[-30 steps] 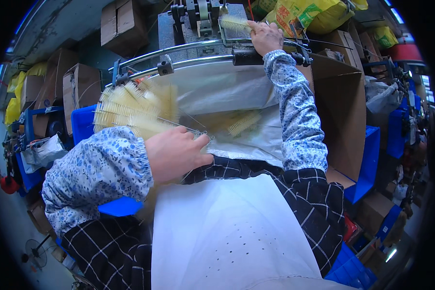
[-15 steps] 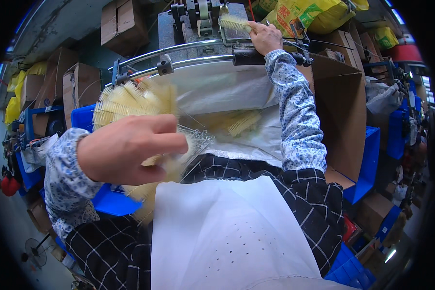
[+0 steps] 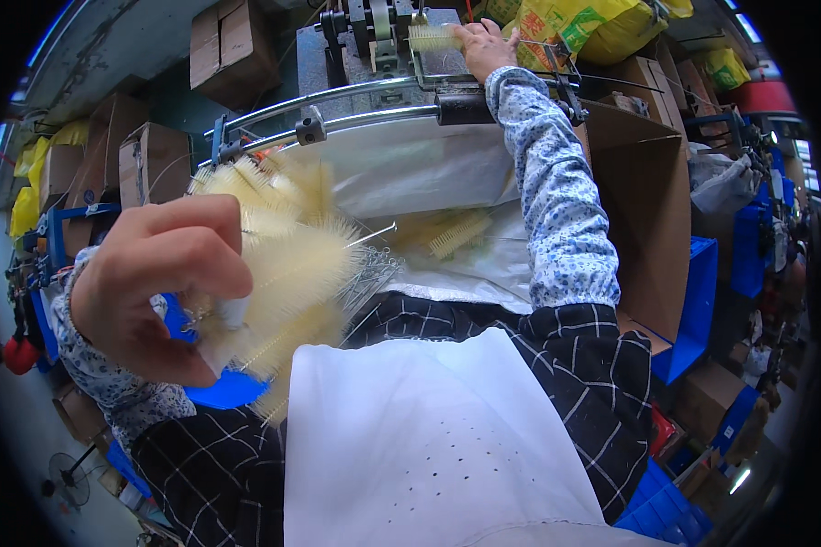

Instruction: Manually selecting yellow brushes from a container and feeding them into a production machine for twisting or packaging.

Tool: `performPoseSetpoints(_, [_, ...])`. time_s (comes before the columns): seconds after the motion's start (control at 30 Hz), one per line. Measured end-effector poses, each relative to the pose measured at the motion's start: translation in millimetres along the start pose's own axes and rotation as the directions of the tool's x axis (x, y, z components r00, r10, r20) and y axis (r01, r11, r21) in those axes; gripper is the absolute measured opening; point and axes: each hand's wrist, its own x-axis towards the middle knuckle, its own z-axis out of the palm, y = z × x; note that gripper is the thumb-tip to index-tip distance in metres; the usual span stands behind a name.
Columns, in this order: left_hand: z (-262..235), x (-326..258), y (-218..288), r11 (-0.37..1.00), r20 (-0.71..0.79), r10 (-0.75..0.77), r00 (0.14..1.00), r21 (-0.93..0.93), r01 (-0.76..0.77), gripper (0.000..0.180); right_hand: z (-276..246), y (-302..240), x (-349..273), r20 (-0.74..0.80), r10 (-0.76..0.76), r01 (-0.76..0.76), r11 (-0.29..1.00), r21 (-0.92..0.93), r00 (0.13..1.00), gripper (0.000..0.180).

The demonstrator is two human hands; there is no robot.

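My left hand (image 3: 160, 287) is closed, with curled fingers pinching the left end of a cream-bristled wire brush (image 3: 296, 273). Its bare wire stem points right and ends in a small hook or loop. Something whitish shows between thumb and fingers, too blurred to name. Behind and under this brush lies a pile of similar brushes (image 3: 274, 187), their looped wire stems (image 3: 374, 273) bunched together near my lap. At the machine (image 3: 383, 50), beyond the metal bars, my right hand (image 3: 485, 47) grips the right end of another cream brush (image 3: 433, 37). That brush lies crosswise at the machine's front.
Two curved-looking metal bars (image 3: 356, 118) cross in front of the machine. A loose brush (image 3: 461, 235) rests on the white sheet (image 3: 410, 164). An open cardboard box (image 3: 643, 219) stands at the right, beside a blue bin (image 3: 693, 310). Yellow bags (image 3: 611, 36) lie at the back right.
My left hand has drawn back leftward from above the pile, and a brush now shows at its fingers. My right hand has shifted slightly left and up with its brush.
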Motion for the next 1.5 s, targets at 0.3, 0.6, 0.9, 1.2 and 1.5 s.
performPoseSetpoints(0.3, [-10,-17,6,1.000,-0.045,-0.008,0.999,0.017,0.009,0.040,-10,30,-36,-0.067,0.259,-0.245,0.955,0.164,0.964,0.049])
performPoseSetpoints(0.6, [-23,-11,11,1.000,-0.073,0.008,0.997,-0.002,-0.008,0.045,-22,-5,-28,-0.066,0.260,-0.215,0.896,0.389,0.963,0.036])
performPoseSetpoints(0.9, [-22,10,1,0.997,-0.041,0.073,0.996,-0.023,-0.074,0.042,-44,-82,-16,0.004,0.238,-0.222,0.901,0.374,0.971,0.033])
performPoseSetpoints(1.2, [-14,3,-3,0.995,-0.083,0.096,0.992,-0.008,-0.097,0.041,-43,-60,-20,0.049,0.192,-0.196,0.900,0.389,0.980,0.033])
performPoseSetpoints(1.5, [-16,-41,-15,0.996,-0.148,-0.068,0.987,-0.064,0.059,0.064,10,64,-13,-0.049,0.169,-0.111,0.812,0.573,0.984,0.030])
